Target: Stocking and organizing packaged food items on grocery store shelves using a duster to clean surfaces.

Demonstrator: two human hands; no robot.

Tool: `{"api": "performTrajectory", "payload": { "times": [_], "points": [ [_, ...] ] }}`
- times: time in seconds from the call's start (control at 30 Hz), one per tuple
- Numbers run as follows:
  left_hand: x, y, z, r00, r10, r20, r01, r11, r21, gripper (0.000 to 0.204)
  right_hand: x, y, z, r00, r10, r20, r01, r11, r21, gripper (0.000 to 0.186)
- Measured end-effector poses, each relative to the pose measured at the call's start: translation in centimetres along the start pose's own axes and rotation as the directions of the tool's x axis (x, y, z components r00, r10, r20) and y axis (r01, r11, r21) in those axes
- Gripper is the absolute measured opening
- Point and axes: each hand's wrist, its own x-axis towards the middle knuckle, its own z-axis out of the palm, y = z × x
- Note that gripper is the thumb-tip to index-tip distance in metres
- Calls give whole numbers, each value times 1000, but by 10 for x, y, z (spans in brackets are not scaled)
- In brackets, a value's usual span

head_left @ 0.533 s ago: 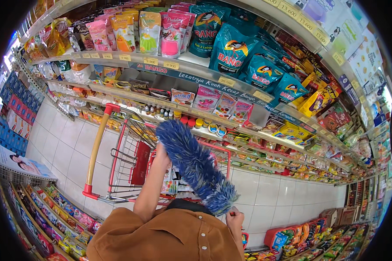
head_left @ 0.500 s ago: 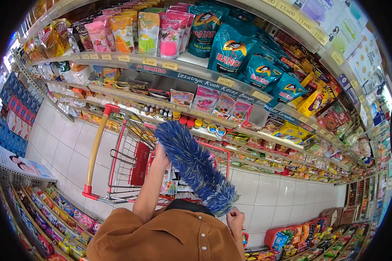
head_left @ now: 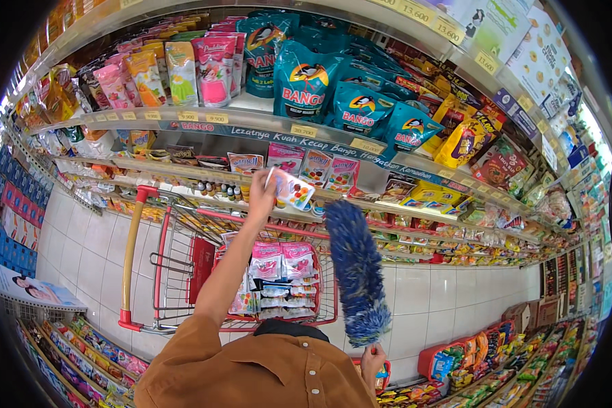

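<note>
Stocked shelving (head_left: 251, 134) lies beyond both hands, with a red-trimmed shopping cart (head_left: 201, 270) below the left one.
A shaggy blue duster (head_left: 357, 272) rises from the right hand (head_left: 372, 360), whose fingers are closed at its lower end; teal pouches (head_left: 309, 78) stand on a shelf beyond the hands; pink packets (head_left: 266, 262) lie in the cart, nearer the body than the left hand (head_left: 262, 194), which grips one end of a small white packet (head_left: 291, 190) before a lower shelf, contact there unclear.
</note>
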Motion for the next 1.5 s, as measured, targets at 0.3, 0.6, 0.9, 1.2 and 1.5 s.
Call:
{"api": "performTrajectory", "payload": {
  "times": [0.3,0.6,0.9,1.2,1.5],
  "points": [
    [51,25,75,878,348,327,-477,675,563,20,-5,46,10,989,48,-143,-38,996,75,25],
    [85,15,87,900,71,431,-420,410,810,35,-10,8,16,974,225,-39,-220,970,99,24],
    [80,-6,114,810,-61,583,-584,13,812,58,-10,41,24,981,155,-113,-161,986,-49,23],
    [84,-38,102,839,168,517,-513,-69,856,63,-7,16,23,988,150,-38,-141,974,177,28],
    [-48,-3,3,853,481,200,-464,527,712,35,-16,82,39,991,81,-111,-76,996,43,21]
  ]
}}
